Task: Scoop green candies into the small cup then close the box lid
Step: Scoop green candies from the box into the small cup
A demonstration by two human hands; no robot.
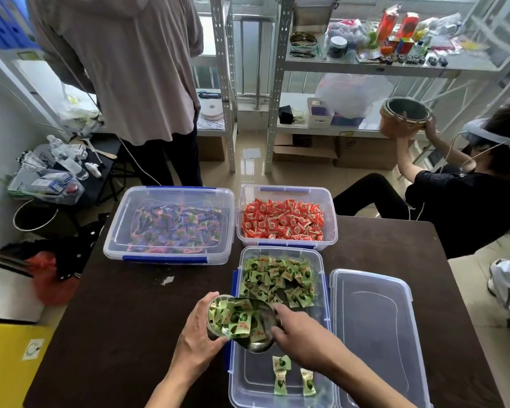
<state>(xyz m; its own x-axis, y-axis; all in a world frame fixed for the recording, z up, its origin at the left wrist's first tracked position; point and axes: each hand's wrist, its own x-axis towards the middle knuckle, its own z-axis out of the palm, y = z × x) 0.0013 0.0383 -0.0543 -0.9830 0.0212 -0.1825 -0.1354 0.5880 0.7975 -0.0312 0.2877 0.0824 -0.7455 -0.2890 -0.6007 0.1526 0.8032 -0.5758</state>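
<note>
While left grip (199, 334) cradles the small cup (218, 318), right grip (299, 337) tips scoop (259, 343) beside it

Dark brown counter (124, 313) fills the lower centre of view. Beyond its far edge: glossy beige tiled floor (248, 175), reflecting daylight. Past the floor, grey perforated-steel shelving (277, 83) stands against bright windows (248, 39); its upper shelf is cluttered with small items, cardboard boxes (362, 151) sit underneath. Left of the counter: white wall (0, 148), a low black side table (103, 169) holding bottles, and a yellow panel (9, 366) at the near corner. Two other persons are present beyond the counter, one standing (130, 69), one seated (465, 207).
</note>
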